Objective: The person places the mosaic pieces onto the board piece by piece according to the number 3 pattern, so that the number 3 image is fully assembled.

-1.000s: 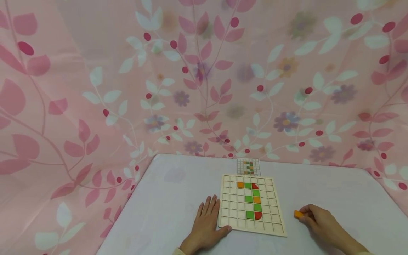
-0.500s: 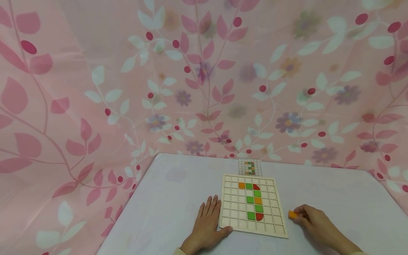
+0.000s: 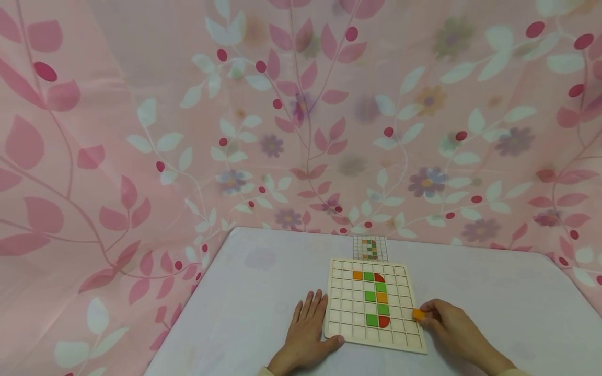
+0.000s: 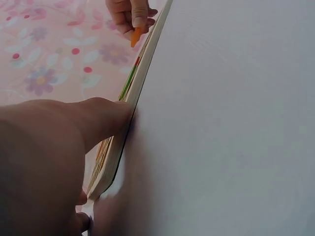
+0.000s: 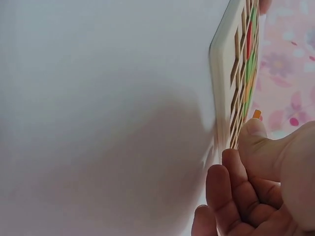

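Observation:
A pale wooden grid board lies on the table, with green, orange and red tiles set in some of its squares. Two red tiles have a rounded side. My left hand lies flat with straight fingers along the board's left edge, its thumb on the near-left corner. My right hand pinches an orange square tile between thumb and fingertips at the board's right edge. In the right wrist view, only a small end of that orange tile shows past the thumb.
Behind the board lies a small printed grid card with a similar coloured pattern. The table has a white cloth. A pink floral curtain hangs along the back and sides.
My right hand has moved left with the orange tile, from the bare cloth to the board's right edge. The left hand keeps its place on the board.

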`<state>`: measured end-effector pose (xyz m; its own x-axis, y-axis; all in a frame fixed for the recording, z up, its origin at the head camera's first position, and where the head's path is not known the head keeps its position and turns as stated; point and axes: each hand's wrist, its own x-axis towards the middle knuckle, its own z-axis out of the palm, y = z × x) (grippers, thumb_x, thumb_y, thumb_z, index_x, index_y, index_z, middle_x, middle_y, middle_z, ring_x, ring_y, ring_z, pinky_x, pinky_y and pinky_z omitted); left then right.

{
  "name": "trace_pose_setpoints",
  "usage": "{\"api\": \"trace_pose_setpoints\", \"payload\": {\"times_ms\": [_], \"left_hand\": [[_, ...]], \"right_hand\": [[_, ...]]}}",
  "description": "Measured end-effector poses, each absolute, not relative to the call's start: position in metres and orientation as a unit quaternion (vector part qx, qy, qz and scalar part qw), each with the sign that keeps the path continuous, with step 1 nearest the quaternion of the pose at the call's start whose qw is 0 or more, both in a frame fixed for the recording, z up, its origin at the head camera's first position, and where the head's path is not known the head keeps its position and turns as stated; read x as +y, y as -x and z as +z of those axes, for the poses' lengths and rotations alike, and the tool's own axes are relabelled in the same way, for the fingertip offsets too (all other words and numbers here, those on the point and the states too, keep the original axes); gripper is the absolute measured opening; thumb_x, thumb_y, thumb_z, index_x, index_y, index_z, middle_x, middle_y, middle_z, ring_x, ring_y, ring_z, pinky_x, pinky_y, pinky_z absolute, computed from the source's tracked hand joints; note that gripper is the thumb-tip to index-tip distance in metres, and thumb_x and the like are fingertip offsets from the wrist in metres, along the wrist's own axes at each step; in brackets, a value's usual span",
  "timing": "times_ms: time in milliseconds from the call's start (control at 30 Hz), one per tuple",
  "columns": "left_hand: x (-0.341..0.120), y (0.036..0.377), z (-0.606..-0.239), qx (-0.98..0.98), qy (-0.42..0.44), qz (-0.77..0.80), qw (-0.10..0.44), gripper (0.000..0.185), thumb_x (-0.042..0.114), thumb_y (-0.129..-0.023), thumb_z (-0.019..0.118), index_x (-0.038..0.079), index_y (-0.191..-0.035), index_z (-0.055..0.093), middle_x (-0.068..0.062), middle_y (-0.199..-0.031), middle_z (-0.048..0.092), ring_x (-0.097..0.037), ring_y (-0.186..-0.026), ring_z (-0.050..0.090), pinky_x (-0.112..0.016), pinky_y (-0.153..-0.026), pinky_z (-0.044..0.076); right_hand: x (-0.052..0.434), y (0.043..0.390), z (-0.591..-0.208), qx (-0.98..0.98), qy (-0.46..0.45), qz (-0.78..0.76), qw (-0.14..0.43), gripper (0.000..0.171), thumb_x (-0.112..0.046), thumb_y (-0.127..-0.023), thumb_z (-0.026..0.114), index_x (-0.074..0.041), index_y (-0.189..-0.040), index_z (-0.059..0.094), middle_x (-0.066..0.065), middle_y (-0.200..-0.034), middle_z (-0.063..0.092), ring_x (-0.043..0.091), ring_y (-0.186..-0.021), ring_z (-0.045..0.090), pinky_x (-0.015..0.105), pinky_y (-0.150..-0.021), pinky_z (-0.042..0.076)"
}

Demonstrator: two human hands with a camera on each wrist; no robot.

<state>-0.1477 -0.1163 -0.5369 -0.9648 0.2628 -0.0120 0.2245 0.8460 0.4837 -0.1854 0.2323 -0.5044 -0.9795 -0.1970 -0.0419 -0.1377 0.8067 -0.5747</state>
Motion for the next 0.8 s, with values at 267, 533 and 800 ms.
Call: {"api": "trace_pose_setpoints", "payload": {"times_ms": [267, 533, 800], "left_hand": [[-0.115, 0.149, -0.533, 0.953, -0.105, 0.279, 0.052, 0.094, 0.063, -0.084, 0.062, 0.016, -0.157, 0.027, -0.006, -0.165, 0.018, -0.028, -0.153, 0.009, -0.06, -0.119, 0.008], [-0.114, 0.148, -0.528, 0.947, -0.081, 0.302, 0.07, 0.092, 0.058, -0.082, 0.068, 0.019, -0.156, 0.03, -0.004, -0.165, 0.019, -0.028, -0.153, 0.01, -0.06, -0.119, 0.008], [-0.113, 0.145, -0.524, 0.942, -0.074, 0.322, 0.059, 0.091, 0.051, -0.08, 0.073, 0.018, -0.155, 0.033, -0.007, -0.164, 0.023, -0.031, -0.153, 0.012, -0.063, -0.118, 0.007]], "right_hand": [[0.21, 0.182, -0.496, 0.942, 0.096, -0.318, 0.052, 0.021, -0.018, -0.09, 0.072, -0.007, -0.106, 0.065, -0.006, -0.087, 0.063, 0.007, -0.077, 0.055, 0.021, -0.065, 0.048], [0.189, 0.18, -0.498, 0.934, 0.104, -0.336, 0.065, 0.02, -0.021, -0.089, 0.074, -0.012, -0.104, 0.065, -0.008, -0.085, 0.06, 0.007, -0.073, 0.051, 0.021, -0.065, 0.045], [0.176, 0.181, -0.499, 0.932, 0.179, -0.315, 0.011, 0.018, -0.019, -0.089, 0.074, -0.015, -0.102, 0.062, -0.01, -0.088, 0.056, 0.003, -0.078, 0.047, 0.021, -0.069, 0.045]]}}
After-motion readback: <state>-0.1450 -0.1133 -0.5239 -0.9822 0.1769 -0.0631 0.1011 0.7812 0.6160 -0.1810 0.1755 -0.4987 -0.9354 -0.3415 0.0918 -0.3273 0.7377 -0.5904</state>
